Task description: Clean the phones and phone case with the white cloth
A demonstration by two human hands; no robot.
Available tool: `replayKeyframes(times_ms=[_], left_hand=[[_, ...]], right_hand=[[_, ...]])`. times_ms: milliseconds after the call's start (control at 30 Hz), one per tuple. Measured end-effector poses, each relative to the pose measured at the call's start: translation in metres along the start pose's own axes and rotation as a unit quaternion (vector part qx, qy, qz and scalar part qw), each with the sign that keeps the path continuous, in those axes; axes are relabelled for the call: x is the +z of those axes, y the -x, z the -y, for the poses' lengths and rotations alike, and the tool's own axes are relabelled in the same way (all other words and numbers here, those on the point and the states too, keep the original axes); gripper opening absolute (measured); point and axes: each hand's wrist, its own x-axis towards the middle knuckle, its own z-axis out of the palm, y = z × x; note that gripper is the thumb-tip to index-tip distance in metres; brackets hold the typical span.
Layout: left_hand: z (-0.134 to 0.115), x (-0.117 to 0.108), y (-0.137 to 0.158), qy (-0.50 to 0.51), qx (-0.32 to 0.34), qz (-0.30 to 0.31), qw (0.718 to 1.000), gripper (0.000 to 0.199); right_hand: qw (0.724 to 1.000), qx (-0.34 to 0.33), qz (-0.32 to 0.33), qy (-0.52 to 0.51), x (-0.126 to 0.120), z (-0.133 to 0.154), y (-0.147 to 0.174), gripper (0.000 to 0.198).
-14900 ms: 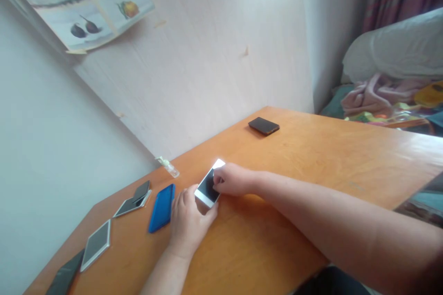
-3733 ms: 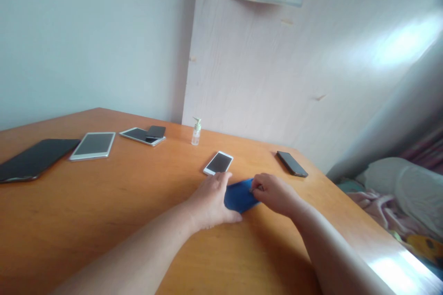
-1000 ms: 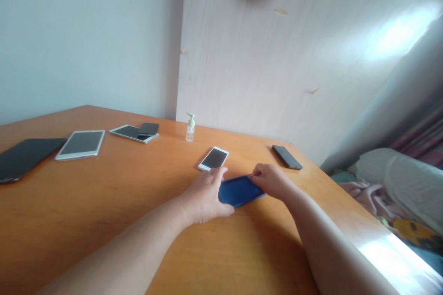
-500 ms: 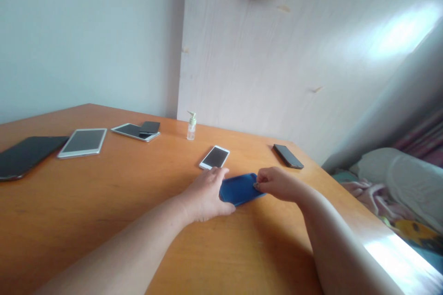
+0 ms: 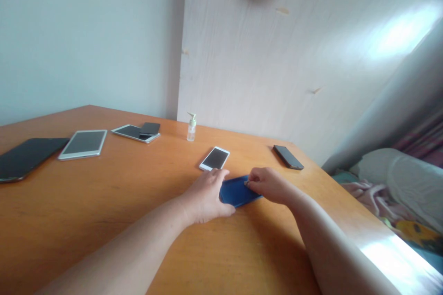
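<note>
A blue phone case [image 5: 236, 192] lies on the wooden table with its hollow side up. Its left end is gripped by my left hand [image 5: 206, 199], thumb at the near edge and fingers at the far edge. My right hand [image 5: 267, 184] is closed over the right part of the case, fingertips pressed together against its inside. Something small shows at those fingertips, too little to name. Just beyond my left hand is a white phone [image 5: 215, 157] with a dark screen, lying face up.
A black phone [image 5: 288, 156] lies near the table's right edge. At the back stands a clear pump bottle [image 5: 191, 128]. To the left are a white tablet [image 5: 84, 144], another white tablet [image 5: 124, 132] with a dark flat item [image 5: 150, 129] on it, and a black tablet [image 5: 29, 157].
My right hand has slid a little to the left over the inside of the case. The left hand keeps its grip in the same place.
</note>
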Motion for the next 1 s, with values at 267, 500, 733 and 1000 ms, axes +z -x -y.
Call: replayKeyframes(times_ms=[267, 500, 733, 1000], left_hand=[[0.0, 0.001, 0.0, -0.005, 0.014, -0.01, 1.0, 0.08], [-0.001, 0.001, 0.0, -0.002, 0.01, -0.011, 1.0, 0.085], [-0.003, 0.0, 0.0, -0.009, 0.031, -0.023, 0.999, 0.066], [-0.004, -0.001, 0.0, -0.002, 0.018, -0.02, 1.0, 0.077]], right_hand=[[1.0, -0.005, -0.005, -0.005, 0.007, 0.02, 0.003, 0.01], [0.999, -0.003, -0.044, 0.015, 0.011, 0.008, -0.003, 0.009], [0.988, -0.135, -0.055, -0.044, 0.024, 0.042, 0.008, 0.014], [0.996, -0.059, -0.053, 0.029, 0.018, 0.038, 0.002, 0.009]])
